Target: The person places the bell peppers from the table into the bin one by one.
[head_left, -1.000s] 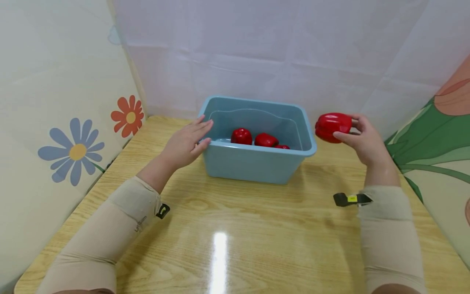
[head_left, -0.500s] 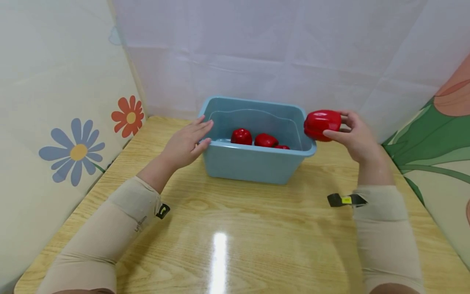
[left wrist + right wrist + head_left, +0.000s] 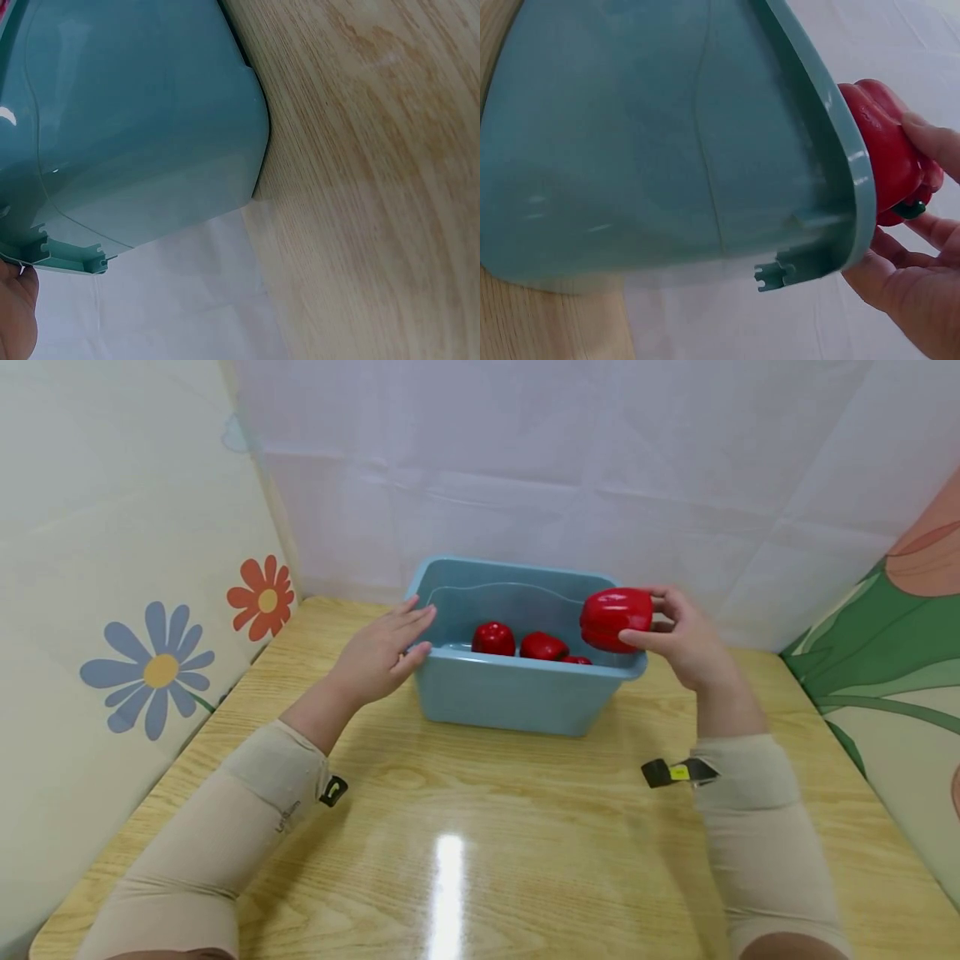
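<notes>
A glossy red bell pepper is held by my right hand, thumb on the near side and fingers behind, over the right end of a blue plastic bin. Its green stem shows in the right wrist view, facing the palm. Inside the bin lie a red bell pepper, another red one and a third red piece, mostly hidden by the front wall. With fingers extended, my left hand rests against the bin's left rim; in the left wrist view only a bit of that hand shows.
The bin stands on a wood-grain table, close to a white cloth backdrop. Flower-printed panels flank the table on both sides.
My right hand has carried the red bell pepper leftward, from beside the bin to over its right end. The left hand and the bin have stayed in place.
</notes>
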`<move>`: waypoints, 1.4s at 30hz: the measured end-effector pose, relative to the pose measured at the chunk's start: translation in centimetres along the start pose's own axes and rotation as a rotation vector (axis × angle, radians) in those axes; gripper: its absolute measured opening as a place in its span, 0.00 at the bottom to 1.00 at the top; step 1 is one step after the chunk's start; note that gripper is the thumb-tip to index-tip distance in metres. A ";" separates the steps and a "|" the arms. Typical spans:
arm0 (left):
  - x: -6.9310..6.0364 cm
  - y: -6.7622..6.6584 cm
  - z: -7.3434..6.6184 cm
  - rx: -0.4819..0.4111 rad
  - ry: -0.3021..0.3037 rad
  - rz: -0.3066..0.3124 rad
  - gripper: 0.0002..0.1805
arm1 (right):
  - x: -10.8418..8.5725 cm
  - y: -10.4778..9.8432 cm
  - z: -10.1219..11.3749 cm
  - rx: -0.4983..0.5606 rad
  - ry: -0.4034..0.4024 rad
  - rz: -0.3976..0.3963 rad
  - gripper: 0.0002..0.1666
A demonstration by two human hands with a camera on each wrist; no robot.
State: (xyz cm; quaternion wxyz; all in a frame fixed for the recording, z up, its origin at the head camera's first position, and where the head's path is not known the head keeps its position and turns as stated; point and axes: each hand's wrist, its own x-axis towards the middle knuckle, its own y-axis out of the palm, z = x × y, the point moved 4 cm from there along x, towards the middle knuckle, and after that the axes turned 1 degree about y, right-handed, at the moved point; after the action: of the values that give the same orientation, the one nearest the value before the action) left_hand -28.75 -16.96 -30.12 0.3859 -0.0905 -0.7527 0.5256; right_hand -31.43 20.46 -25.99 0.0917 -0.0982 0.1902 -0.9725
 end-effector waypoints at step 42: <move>0.1 0.0 -0.1 0.010 -0.015 0.019 0.29 | 0.1 1.1 -0.3 0.081 0.028 0.118 0.32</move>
State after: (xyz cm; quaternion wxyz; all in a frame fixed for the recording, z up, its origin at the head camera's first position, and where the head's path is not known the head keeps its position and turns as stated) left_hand -28.70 -16.87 -30.04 0.3756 -0.0916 -0.7523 0.5335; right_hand -31.48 19.59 -26.68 0.1501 -0.0696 0.1573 -0.9736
